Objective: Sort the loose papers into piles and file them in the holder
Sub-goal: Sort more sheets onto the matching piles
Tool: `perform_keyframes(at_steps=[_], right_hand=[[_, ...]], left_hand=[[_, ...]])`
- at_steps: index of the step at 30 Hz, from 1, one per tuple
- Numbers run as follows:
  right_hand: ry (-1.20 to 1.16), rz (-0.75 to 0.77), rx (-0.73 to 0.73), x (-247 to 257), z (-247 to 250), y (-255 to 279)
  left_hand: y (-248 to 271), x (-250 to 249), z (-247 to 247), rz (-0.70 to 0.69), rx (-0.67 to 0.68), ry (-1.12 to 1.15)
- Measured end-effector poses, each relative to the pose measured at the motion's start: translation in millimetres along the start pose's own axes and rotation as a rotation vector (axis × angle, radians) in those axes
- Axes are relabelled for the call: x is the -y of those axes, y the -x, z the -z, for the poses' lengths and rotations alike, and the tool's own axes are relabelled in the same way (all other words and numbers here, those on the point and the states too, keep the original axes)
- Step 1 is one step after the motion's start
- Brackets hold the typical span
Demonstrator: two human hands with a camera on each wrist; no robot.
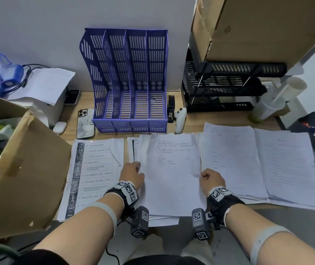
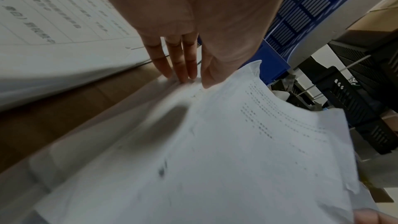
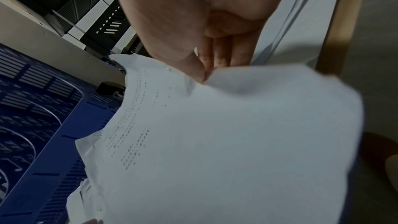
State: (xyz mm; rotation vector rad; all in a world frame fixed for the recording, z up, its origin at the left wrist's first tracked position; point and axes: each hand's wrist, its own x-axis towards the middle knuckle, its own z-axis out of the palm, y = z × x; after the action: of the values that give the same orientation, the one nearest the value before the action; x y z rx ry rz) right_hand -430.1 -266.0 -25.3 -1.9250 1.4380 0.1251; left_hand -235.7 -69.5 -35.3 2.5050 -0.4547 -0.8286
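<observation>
The blue slotted file holder (image 1: pixel 128 73) stands empty at the back of the desk, also visible as the holder (image 2: pixel 301 6) and holder (image 3: pixel 32 108). In front of it lie several paper piles: a left pile with a printed table (image 1: pixel 93 173), a middle pile (image 1: pixel 172 169), and two right piles (image 1: pixel 231 161) (image 1: pixel 290 165). My left hand (image 1: pixel 132 174) (image 2: pixel 193 77) pinches the left edge of the middle pile's top sheets (image 2: pixel 237 142). My right hand (image 1: pixel 211 178) (image 3: pixel 204 74) pinches their right edge between thumb and fingers, and the sheets (image 3: pixel 237 134) bow upward.
A phone (image 1: pixel 85 123) and earbud case (image 1: pixel 59 127) lie left of the holder; a stapler (image 1: pixel 171 109) and white controller (image 1: pixel 180 119) lie to its right. Black stacked trays (image 1: pixel 225 87) stand at the back right. A cardboard flap (image 1: pixel 24 169) crowds the left.
</observation>
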Motion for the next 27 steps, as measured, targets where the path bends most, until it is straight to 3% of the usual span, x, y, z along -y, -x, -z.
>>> perform_keyframes(at_steps=[3, 9, 12, 18, 24, 27], right_hand=[[-0.035, -0.023, -0.068, -8.2, 4.1, 1.9], [-0.14, 0.029, 0.045, -18.7, 10.6, 4.8], [-0.24, 0.05, 0.046, -17.9, 18.2, 8.9], [-0.454, -0.039, 0.031, -12.5, 39.0, 5.7], [-0.602, -0.146, 0.105, -47.3, 97.1, 2.2], [-0.461, -0.096, 0.075, -80.4, 134.0, -6.0]], left_hand=[[-1.5, -4.4, -4.9, 0.006, 0.041, 0.004], [-6.4, -16.6, -14.2, 0.006, 0.099, -0.137], [0.7, -31.9, -10.3, -0.003, 0.132, 0.141], [8.3, -66.6, -15.3, 0.073, 0.346, 0.751], [8.5, -151.4, -42.8, 0.05, 0.481, 0.883], [13.8, -193.6, -72.5, 0.025, 0.513, 0.891]])
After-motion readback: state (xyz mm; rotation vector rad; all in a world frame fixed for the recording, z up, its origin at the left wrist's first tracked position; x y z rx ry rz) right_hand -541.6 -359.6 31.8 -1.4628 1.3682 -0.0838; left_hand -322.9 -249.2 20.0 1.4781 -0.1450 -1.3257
